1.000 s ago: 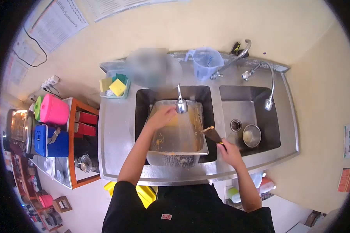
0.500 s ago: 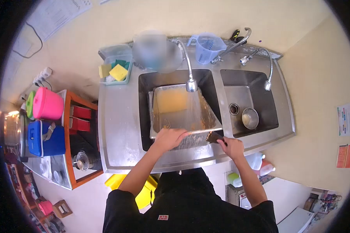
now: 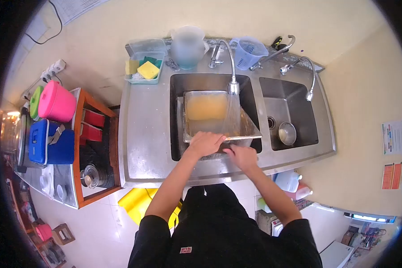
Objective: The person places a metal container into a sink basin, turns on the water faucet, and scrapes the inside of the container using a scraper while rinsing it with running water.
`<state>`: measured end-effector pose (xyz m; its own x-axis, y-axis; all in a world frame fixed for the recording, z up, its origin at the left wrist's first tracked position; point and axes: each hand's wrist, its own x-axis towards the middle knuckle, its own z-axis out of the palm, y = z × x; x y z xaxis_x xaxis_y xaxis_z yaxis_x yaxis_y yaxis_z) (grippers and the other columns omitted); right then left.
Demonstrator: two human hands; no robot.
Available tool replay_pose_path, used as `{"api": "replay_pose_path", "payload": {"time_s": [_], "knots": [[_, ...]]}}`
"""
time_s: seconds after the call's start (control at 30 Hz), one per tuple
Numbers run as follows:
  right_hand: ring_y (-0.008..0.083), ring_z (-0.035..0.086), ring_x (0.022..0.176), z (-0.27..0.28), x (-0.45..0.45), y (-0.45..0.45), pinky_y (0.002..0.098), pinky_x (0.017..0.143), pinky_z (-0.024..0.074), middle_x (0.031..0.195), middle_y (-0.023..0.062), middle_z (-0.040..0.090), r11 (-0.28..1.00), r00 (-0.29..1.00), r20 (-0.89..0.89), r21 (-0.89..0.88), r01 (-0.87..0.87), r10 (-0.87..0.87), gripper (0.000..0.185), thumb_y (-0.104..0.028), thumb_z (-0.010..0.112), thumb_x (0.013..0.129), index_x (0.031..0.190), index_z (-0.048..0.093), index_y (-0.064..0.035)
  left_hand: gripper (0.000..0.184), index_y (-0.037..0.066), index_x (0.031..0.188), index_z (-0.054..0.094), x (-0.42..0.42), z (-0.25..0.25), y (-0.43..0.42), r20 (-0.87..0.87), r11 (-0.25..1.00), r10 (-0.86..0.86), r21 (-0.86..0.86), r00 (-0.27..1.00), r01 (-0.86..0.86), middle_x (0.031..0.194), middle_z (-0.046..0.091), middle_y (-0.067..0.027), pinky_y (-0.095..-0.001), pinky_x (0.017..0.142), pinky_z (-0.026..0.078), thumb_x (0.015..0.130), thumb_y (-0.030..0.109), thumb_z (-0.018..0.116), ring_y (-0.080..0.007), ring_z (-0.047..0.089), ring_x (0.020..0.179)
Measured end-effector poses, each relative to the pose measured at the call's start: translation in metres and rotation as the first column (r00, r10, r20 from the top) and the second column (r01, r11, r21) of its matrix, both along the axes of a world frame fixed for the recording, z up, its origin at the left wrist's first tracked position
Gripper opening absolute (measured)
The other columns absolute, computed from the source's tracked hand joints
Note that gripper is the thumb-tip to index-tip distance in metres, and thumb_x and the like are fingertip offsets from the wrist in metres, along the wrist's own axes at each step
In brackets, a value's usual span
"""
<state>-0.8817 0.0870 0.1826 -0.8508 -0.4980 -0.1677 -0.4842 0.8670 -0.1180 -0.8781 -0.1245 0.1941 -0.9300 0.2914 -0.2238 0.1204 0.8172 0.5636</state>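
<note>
A deep rectangular metal pan (image 3: 251, 132) sits tilted in the left sink basin (image 3: 177, 82), with yellowish, cloudy water pooled at its far end. My left hand (image 3: 205, 144) is closed over the pan's near rim. Just to its right, my right hand (image 3: 242, 157) is closed low against the pan's outer near side. The dark brush it holds is mostly hidden now by the hand and pan. Water sprays from a flexible faucet (image 3: 233, 87) into the pan.
A metal bowl (image 3: 287, 133) lies in the right basin. Behind the sinks stand a tub of sponges (image 3: 147, 71), a cloudy pitcher (image 3: 187, 48) and a blue measuring jug (image 3: 247, 53). A shelf with a blue cooler (image 3: 53, 143) stands left.
My right hand has moved left with the brush, from beyond the pan's right corner to its near side beside my left hand. The left hand still grips the rim. The view has shifted slightly.
</note>
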Motion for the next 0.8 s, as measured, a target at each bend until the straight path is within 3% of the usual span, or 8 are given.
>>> {"api": "replay_pose_path", "payload": {"time_s": [0.07,0.17,0.27,0.37,0.47,0.57,0.7,0.8], "knots": [[0.0362,0.07,0.068,-0.002,-0.003,0.001,0.0489,0.059,0.054,0.072,0.0137,0.07,0.995,0.999,-0.044,-0.095,0.009,-0.013,0.045,-0.056,0.053,0.096,0.087,0.072,-0.0153,0.054,0.018,0.115,0.069,-0.003,0.002,-0.005,0.038,1.0,0.01,0.012,0.999,-0.011,0.098,0.073,-0.0172,-0.0551,0.084,0.052,0.105,0.05,0.027,-0.0407,0.068,0.094],[0.0346,0.069,0.066,0.013,-0.014,0.071,0.0479,0.058,0.053,0.07,0.0132,0.069,0.972,0.973,-0.005,-0.035,0.231,-0.232,0.046,-0.055,0.058,0.094,0.083,0.071,-0.0127,0.065,0.019,0.119,0.069,-0.003,0.007,-0.006,0.131,1.0,0.016,0.015,0.991,-0.018,0.103,0.072,-0.0181,-0.0538,0.092,0.049,0.104,0.057,0.019,-0.0407,0.066,0.101],[0.0341,0.07,0.067,0.018,-0.015,0.08,0.0467,0.059,0.0535,0.07,0.013,0.07,0.957,0.958,-0.023,0.056,0.286,-0.285,0.048,-0.057,0.059,0.093,0.081,0.071,-0.012,0.073,0.018,0.12,0.069,-0.002,0.017,-0.003,0.187,0.999,0.014,0.039,0.982,-0.022,0.107,0.072,-0.0179,-0.052,0.096,0.047,0.103,0.061,0.014,-0.0398,0.065,0.107],[0.036,0.069,0.067,-0.012,0.008,0.02,0.0482,0.058,0.0532,0.069,0.0139,0.068,0.983,0.989,-0.055,-0.132,0.126,-0.134,0.047,-0.058,0.058,0.093,0.082,0.071,-0.0134,0.077,0.017,0.12,0.07,-0.005,0.019,-0.002,0.214,0.999,-0.005,0.049,0.977,-0.005,0.109,0.072,-0.0171,-0.051,0.097,0.047,0.102,0.064,0.011,-0.0393,0.064,0.109],[0.0371,0.068,0.065,-0.016,0.011,0.001,0.0481,0.057,0.0532,0.07,0.0134,0.069,0.987,0.99,-0.084,-0.124,0.099,-0.11,0.045,-0.057,0.057,0.093,0.083,0.071,-0.015,0.079,0.017,0.122,0.069,-0.011,0.017,-0.007,0.238,0.999,-0.018,0.038,0.971,0.009,0.112,0.071,-0.0169,-0.0507,0.098,0.046,0.101,0.066,0.01,-0.0391,0.062,0.113],[0.0363,0.069,0.065,-0.012,0.0,0.076,0.0482,0.058,0.0537,0.07,0.0124,0.069,0.954,0.958,-0.043,-0.122,0.275,-0.282,0.046,-0.058,0.057,0.093,0.085,0.071,-0.0154,0.081,0.016,0.123,0.068,-0.008,0.023,-0.01,0.278,0.999,-0.026,0.048,0.96,0.014,0.116,0.069,-0.0167,-0.0525,0.1,0.044,0.101,0.067,0.009,-0.0394,0.06,0.116],[0.0353,0.069,0.065,-0.01,0.003,0.073,0.0479,0.059,0.054,0.069,0.012,0.069,0.956,0.957,-0.013,-0.051,0.289,-0.29,0.05,-0.062,0.057,0.092,0.086,0.072,-0.0147,0.083,0.014,0.122,0.068,-0.005,0.027,-0.003,0.254,0.999,-0.011,0.036,0.967,0.002,0.119,0.069,-0.0161,-0.055,0.101,0.042,0.101,0.067,0.008,-0.0396,0.059,0.118],[0.0354,0.07,0.069,-0.032,0.019,0.014,0.0496,0.061,0.054,0.072,0.0148,0.07,0.983,0.992,-0.04,-0.143,0.116,-0.123,0.052,-0.063,0.055,0.092,0.086,0.072,-0.0147,0.084,0.013,0.121,0.068,-0.003,0.016,-0.001,0.233,0.999,0.006,0.041,0.972,-0.016,0.119,0.069,-0.0155,-0.0546,0.102,0.042,0.1,0.068,0.008,-0.0396,0.059,0.118]]}}
